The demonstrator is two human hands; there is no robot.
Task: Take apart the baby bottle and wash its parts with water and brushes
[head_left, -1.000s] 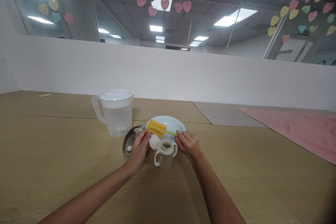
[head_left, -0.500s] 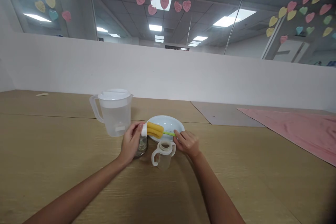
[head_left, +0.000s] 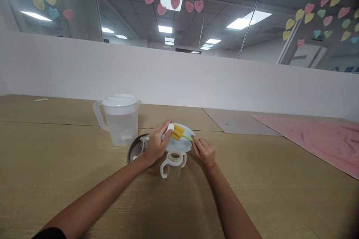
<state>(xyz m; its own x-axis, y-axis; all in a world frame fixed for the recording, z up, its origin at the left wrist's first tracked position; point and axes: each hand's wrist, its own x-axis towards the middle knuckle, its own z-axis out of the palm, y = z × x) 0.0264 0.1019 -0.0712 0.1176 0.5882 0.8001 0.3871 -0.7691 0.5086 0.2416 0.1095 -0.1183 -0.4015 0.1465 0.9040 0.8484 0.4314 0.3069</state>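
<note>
Left hand (head_left: 156,145) pinches a small white cap (head_left: 169,128); right hand (head_left: 204,151) grips the sponge brush (head_left: 178,133) by its thin, stiff green stem; the sponge head looks soft and light.

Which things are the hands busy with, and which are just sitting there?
In use:
- left hand holding a small white cap
- right hand holding the yellow sponge brush against it
- handled cup, between the hands
- white bowl, beneath the brush

Just sitting there:
- water jug
- metal lid
- pink cloth

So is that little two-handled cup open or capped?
Open: the cup stands upright with a bare mouth; the left hand holds a white cap.
</note>
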